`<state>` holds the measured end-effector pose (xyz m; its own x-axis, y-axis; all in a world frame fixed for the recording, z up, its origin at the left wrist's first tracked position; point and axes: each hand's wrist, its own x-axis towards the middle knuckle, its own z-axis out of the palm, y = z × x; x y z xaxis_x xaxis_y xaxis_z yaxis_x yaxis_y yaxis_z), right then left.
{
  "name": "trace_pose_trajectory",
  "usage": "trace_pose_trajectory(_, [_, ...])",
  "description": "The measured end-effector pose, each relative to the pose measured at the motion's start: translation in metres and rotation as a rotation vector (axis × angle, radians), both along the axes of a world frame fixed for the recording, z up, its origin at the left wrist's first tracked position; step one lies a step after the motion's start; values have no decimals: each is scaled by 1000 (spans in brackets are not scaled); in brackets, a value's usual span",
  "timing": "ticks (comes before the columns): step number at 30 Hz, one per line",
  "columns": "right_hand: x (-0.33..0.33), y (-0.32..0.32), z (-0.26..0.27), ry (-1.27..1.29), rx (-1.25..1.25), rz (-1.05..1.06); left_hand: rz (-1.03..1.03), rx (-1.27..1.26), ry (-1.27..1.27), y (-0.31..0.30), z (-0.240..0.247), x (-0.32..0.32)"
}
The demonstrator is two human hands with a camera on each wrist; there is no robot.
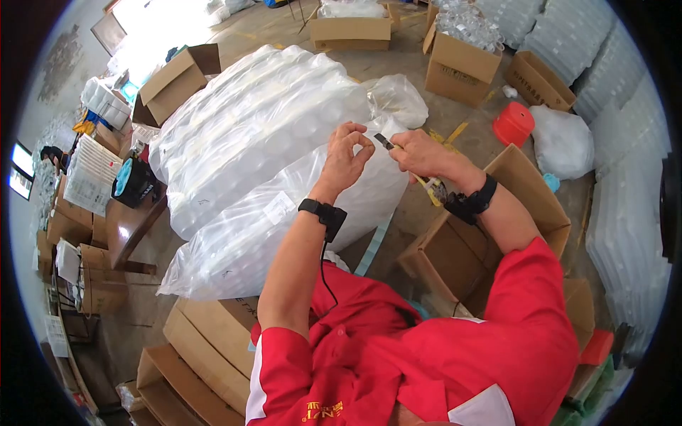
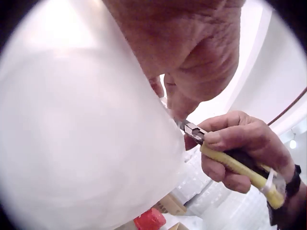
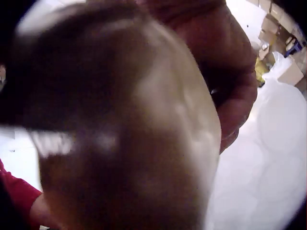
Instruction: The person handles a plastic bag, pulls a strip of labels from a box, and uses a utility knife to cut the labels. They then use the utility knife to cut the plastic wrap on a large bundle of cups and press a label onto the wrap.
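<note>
Head view is showing us leaning over a long plastic bag [image 1: 270,227] packed with clear containers. It is lying across the middle of the scene, on the near side of a larger second bag [image 1: 256,121] of the same kind, and the two are touching along their length. We are pinching the film at the bag's right end with our left hand [image 1: 347,157], thumb and forefinger forming a ring on a fold of plastic while the other fingers are curling above it. Our right hand [image 1: 423,156] is gripping a utility knife [image 1: 384,141] by its yellow handle, with the fingers wrapping round it and the short blade pointing left toward the pinched film. Left wrist view is showing the blade tip just beside the left fingertips at the film; whether it is touching the plastic we cannot tell. Right wrist view is giving us mostly blur, with white bag surface on the right. An open cardboard box [image 1: 526,206] is standing to the right, beneath our right forearm, and a red stool [image 1: 513,124] is sitting farther off on the floor.
</note>
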<state>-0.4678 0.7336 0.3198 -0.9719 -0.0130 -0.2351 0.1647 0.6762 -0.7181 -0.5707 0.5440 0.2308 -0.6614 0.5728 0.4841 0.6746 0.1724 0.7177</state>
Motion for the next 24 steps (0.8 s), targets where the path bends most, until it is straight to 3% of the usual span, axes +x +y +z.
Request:
trace_pose_trajectory(6, [3,-6,-11,171,-74,-53,-34,78,-120,-5,10,3])
trace_pose_trajectory(18, [11,-8,-19,48,72,92,36,-24,3,-5,3,4])
trace_pose_trajectory(24, [18,-4,-8,23,-8,-5,6,93,-190,-7,8,3])
